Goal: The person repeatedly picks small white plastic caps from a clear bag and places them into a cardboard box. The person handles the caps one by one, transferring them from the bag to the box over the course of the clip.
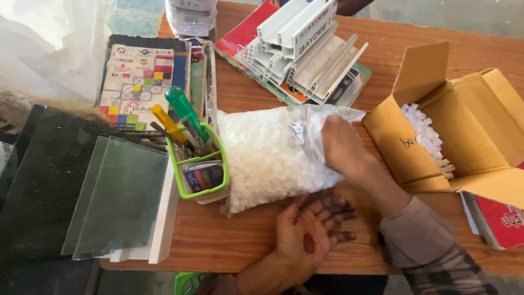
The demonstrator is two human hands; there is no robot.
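Observation:
My left hand lies palm up on the wooden table near its front edge, with the fingers spread, dark stains on them and a red mark on the palm; it holds nothing. Just beyond it lies a clear plastic bag full of small white plastic pieces. My right hand reaches into the bag's open mouth at its right end. The plastic and the pieces hide its fingers. A grey checked sleeve covers that forearm.
An open cardboard box with more white pieces stands at the right. A green basket with screwdrivers sits left of the bag. Glass panes lie at the left edge. White plastic profile sections rest on booklets at the back.

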